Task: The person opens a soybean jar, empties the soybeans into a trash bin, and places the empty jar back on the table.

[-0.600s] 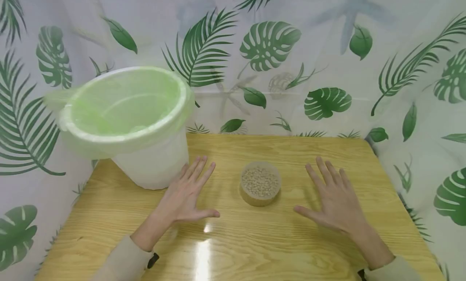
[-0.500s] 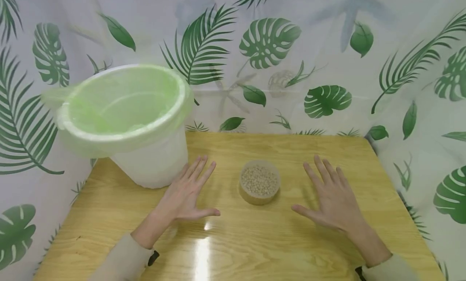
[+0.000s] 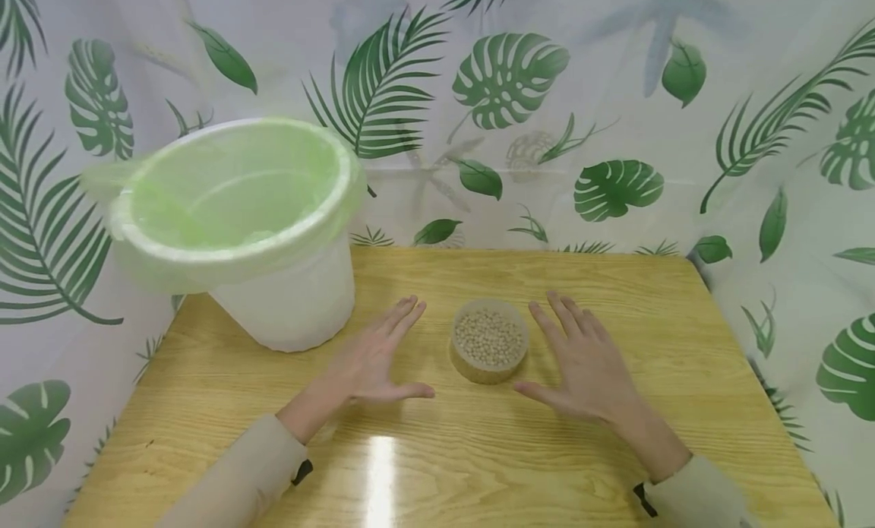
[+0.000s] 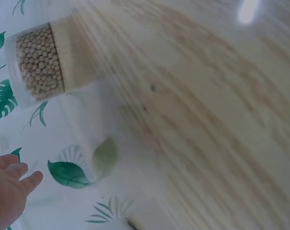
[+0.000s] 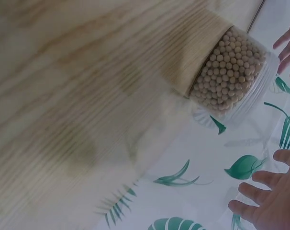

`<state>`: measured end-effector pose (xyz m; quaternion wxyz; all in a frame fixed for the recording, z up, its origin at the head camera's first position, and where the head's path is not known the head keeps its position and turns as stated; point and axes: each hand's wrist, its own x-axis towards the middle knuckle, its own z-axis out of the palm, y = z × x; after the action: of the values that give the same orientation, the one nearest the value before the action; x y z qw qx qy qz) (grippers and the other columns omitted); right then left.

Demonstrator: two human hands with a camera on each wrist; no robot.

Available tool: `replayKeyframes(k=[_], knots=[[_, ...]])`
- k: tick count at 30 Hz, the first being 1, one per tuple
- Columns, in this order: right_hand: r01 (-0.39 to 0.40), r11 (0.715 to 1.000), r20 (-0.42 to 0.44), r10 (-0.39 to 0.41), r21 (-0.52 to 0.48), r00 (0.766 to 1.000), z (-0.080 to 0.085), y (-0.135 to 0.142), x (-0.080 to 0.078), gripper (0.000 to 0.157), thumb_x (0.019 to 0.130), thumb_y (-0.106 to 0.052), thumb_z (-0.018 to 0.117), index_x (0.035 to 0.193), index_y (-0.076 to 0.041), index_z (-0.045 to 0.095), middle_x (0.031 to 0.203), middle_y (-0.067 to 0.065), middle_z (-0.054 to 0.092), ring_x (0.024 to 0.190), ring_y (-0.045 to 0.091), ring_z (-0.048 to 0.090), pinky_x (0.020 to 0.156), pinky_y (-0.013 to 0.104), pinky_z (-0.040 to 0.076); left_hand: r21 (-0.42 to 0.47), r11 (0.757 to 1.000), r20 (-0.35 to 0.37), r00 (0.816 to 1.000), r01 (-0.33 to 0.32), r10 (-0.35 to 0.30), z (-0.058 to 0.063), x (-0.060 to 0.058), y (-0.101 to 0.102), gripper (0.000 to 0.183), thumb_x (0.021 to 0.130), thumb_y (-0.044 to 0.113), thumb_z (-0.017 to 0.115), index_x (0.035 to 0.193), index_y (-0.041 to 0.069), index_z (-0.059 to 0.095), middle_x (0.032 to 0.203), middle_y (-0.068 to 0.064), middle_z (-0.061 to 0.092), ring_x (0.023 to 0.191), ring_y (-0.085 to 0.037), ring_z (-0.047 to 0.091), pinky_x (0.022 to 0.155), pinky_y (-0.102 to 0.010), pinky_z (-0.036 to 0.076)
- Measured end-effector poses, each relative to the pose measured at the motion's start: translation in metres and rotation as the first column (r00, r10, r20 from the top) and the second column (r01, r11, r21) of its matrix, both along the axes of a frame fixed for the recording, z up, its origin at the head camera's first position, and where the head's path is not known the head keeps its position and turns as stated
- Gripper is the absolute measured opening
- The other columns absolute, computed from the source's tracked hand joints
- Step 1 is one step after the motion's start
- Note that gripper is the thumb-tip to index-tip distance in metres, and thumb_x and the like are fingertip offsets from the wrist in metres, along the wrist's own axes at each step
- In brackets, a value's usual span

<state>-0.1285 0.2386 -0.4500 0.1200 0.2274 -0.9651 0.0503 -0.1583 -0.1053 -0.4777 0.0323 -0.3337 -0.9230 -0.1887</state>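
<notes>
Left hand [image 3: 372, 365]: I held its fingers extended and thumb spread wide, gripping nothing.
Right hand [image 3: 591, 368]: I held it likewise on the jar's other side, the wide thumbs probably leaving room for its round wall.
Jar [image 3: 481, 373]: it stood upright on the table [image 3: 492, 467], holding pale beads [image 3: 488, 336], between my hands and touching neither.
Bucket [image 3: 294, 308]: green film [image 3: 266, 201] over its rim, it likely stood leftward to spare the middle, though it crowded my left hand.
Backdrop [image 3: 601, 118]: leaf-printed cloth hung behind.
</notes>
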Motion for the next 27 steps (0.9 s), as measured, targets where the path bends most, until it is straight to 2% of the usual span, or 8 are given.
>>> replayKeyframes(k=[6, 10, 13, 19, 22, 27], knots=[[-0.044, 0.999, 0.012, 0.044, 0.012, 0.999, -0.002, -0.013, -0.01, 0.11, 0.073, -0.083, 0.053, 0.157, -0.023, 0.015, 0.163, 0.013, 0.017, 0.143, 0.04, 0.032, 0.112, 0.061, 0.034, 0.075, 0.996, 0.113, 0.993, -0.048, 0.04, -0.01, -0.007, 0.016, 0.124, 0.068, 0.073, 0.07, 0.156, 0.032, -0.006, 0.165, 0.0, 0.015, 0.15, -0.024, 0.027, 0.117, -0.049, 0.034], [-0.074, 0.997, 0.011, 0.074, 0.025, 0.997, -0.004, -0.021, -0.017, 0.109, 0.073, -0.083, 0.053, 0.156, -0.021, 0.021, 0.161, 0.015, 0.023, 0.14, 0.041, 0.038, 0.108, 0.061, 0.039, 0.134, 0.986, 0.215, 0.974, -0.096, 0.066, -0.019, -0.011, 0.025, 0.123, 0.066, 0.068, 0.076, 0.155, 0.036, -0.003, 0.164, -0.001, 0.021, 0.146, -0.028, 0.033, 0.114, -0.052, 0.036], [-0.092, 0.995, 0.009, 0.092, 0.036, 0.996, -0.006, -0.026, -0.022, 0.107, 0.073, -0.084, 0.052, 0.154, -0.019, 0.027, 0.158, 0.016, 0.029, 0.138, 0.041, 0.041, 0.106, 0.059, 0.042, 0.157, 0.981, 0.263, 0.963, -0.111, 0.067, -0.026, -0.014, 0.03, 0.122, 0.066, 0.067, 0.077, 0.156, 0.034, 0.003, 0.163, -0.001, 0.023, 0.145, -0.03, 0.034, 0.113, -0.053, 0.037], [-0.11, 0.993, 0.055, 0.108, 0.051, 0.993, -0.012, -0.033, -0.031, 0.103, 0.076, -0.084, 0.047, 0.153, -0.018, 0.028, 0.157, 0.015, 0.033, 0.137, 0.04, 0.042, 0.105, 0.059, 0.043, 0.143, 0.986, 0.308, 0.951, -0.087, 0.039, -0.038, -0.022, 0.041, 0.121, 0.067, 0.072, 0.073, 0.157, 0.029, 0.004, 0.162, -0.001, 0.024, 0.146, -0.03, 0.033, 0.114, -0.053, 0.038], [-0.11, 0.992, 0.086, 0.105, 0.055, 0.991, -0.013, -0.037, -0.035, 0.102, 0.077, -0.085, 0.045, 0.153, -0.019, 0.027, 0.157, 0.015, 0.033, 0.137, 0.04, 0.042, 0.106, 0.059, 0.042, 0.132, 0.988, 0.332, 0.943, -0.081, 0.033, -0.039, -0.025, 0.045, 0.121, 0.067, 0.075, 0.07, 0.157, 0.029, 0.002, 0.162, -0.002, 0.023, 0.147, -0.029, 0.031, 0.115, -0.052, 0.036], [-0.104, 0.991, 0.13, 0.093, 0.08, 0.987, -0.016, -0.041, -0.041, 0.103, 0.077, -0.087, 0.041, 0.153, -0.02, 0.026, 0.157, 0.014, 0.031, 0.136, 0.039, 0.043, 0.105, 0.058, 0.043, 0.084, 0.994, 0.331, 0.943, -0.063, 0.031, -0.042, -0.03, 0.053, 0.123, 0.066, 0.082, 0.063, 0.157, 0.028, 0.0, 0.162, -0.003, 0.024, 0.147, -0.027, 0.031, 0.116, -0.049, 0.036]])
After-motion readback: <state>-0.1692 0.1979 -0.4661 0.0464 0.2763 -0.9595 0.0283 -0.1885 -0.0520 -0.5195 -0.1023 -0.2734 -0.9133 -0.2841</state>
